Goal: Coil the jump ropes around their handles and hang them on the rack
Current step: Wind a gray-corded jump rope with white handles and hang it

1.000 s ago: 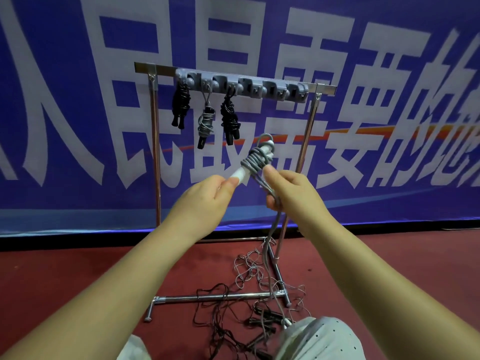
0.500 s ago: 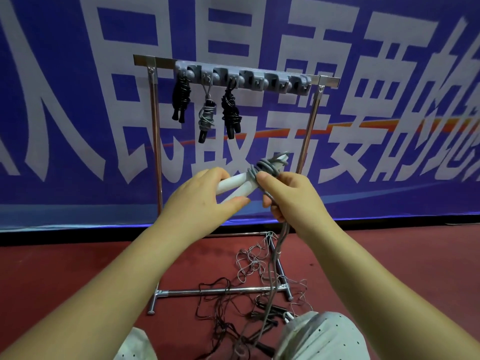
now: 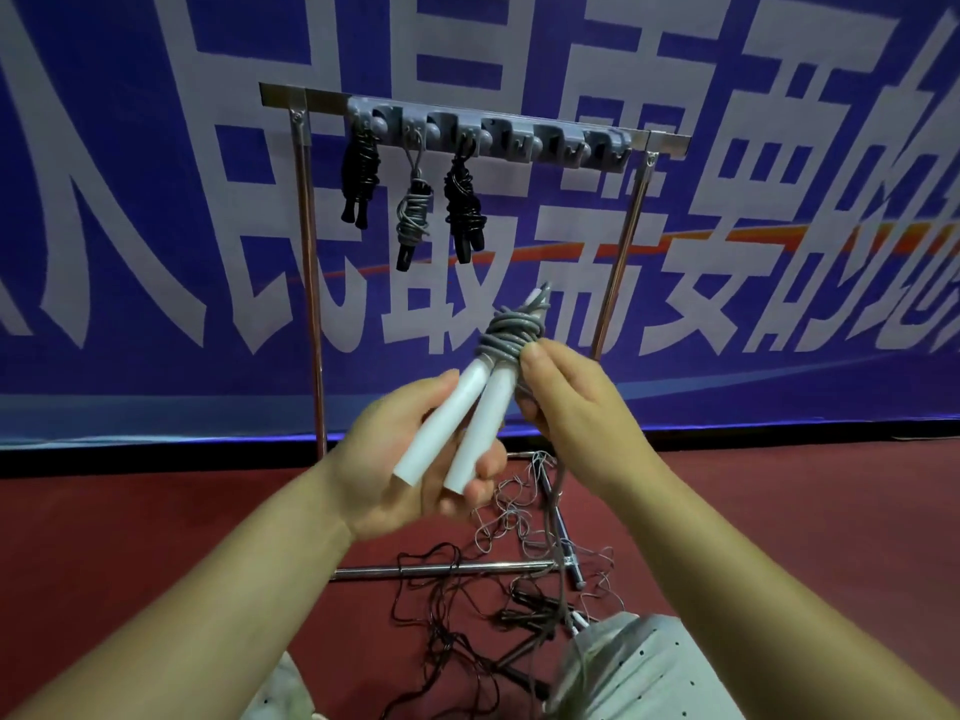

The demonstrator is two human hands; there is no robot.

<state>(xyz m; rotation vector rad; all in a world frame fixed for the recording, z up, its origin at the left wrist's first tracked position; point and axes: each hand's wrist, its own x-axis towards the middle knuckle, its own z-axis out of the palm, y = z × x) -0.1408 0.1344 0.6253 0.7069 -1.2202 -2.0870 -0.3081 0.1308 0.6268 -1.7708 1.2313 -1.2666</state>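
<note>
The two white handles (image 3: 457, 423) of a jump rope lie side by side, tilted up and away, with its grey cord (image 3: 511, 335) wound in a thick bunch around their upper ends. The left hand (image 3: 410, 475) cradles the lower ends of the handles, thumb on top and fingers curled beneath. The right hand (image 3: 571, 392) pinches the cord just beside the coil, and a loose strand drops from it toward the floor. Behind the hands stands the metal rack (image 3: 306, 283), its grey hook strip (image 3: 488, 135) carrying three coiled ropes at the left end: a black one (image 3: 358, 179), a grey one (image 3: 413, 210) and another black one (image 3: 465, 210). On the red floor (image 3: 779, 511) by the rack's foot lies a tangle of loose ropes (image 3: 498, 574), grey and black. A blue banner (image 3: 156, 200) with large white characters fills the background
</note>
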